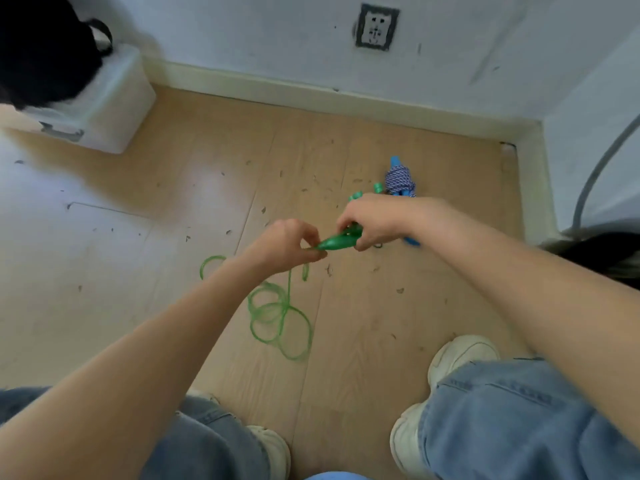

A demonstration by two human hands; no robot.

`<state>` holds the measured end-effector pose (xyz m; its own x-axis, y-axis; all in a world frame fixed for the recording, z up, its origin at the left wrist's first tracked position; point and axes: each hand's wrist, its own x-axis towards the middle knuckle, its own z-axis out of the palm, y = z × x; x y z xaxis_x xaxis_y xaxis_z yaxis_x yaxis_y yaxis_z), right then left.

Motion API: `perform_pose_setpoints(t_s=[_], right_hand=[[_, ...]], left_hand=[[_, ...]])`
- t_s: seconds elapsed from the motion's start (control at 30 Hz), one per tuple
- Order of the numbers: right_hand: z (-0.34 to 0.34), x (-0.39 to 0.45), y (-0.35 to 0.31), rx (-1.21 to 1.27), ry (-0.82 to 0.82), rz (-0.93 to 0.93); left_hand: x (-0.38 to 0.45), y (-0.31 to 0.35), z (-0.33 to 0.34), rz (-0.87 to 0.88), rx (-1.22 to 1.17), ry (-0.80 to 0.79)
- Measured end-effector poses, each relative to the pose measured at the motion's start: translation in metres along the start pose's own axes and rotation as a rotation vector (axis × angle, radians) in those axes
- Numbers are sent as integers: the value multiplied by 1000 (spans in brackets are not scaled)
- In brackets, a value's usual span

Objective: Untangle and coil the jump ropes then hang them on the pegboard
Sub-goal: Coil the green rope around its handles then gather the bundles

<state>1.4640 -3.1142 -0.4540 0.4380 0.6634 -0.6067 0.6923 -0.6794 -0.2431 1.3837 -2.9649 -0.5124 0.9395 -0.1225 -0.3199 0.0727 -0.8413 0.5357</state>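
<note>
1. Head view, nearest: denim-clad knees (512, 410) and pale sneakers (460, 355) stood on the wood floor (207, 174).
2. Left hand (287, 245) pinched the narrow tip of the green handle (337, 241), fingers curled.
3. Right hand (375, 220) gripped the handle's thicker end, fingers wrapped round it; both hands were held above the floor.
4. Green rope (280, 313) hung from the left hand and lay in loose overlapping loops on the floor just below, between the forearms.
5. Blue jump rope (401, 178), cord wound round its handles, lay on the floor just beyond the right hand, near the baseboard corner.
6. Wall socket (376, 27) sat above; white box (104, 102) stood far left.
</note>
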Motion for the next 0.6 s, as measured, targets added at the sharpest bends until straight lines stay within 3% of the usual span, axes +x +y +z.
perform_pose_setpoints(t_s=[0.1,0.23,0.3,0.37,0.47,0.6], right_hand=[[-35,-43,-6,-41,61,46],[-55,-94,-9,-71,175,124],[-59,-113,-11,-99,234,173],[-62,-127,-19,-39,248,131],[-67,-139,-44,47,266,-3],[-81,-149,-63,24,461,-78]], left_hand=[[-23,18,-37,-19,181,-65],[-60,20,-84,-224,577,97],[-79,21,-102,-320,679,83],[-90,29,-110,-265,602,37],[-99,63,-111,-21,190,72],[-106,96,-115,106,-217,88]])
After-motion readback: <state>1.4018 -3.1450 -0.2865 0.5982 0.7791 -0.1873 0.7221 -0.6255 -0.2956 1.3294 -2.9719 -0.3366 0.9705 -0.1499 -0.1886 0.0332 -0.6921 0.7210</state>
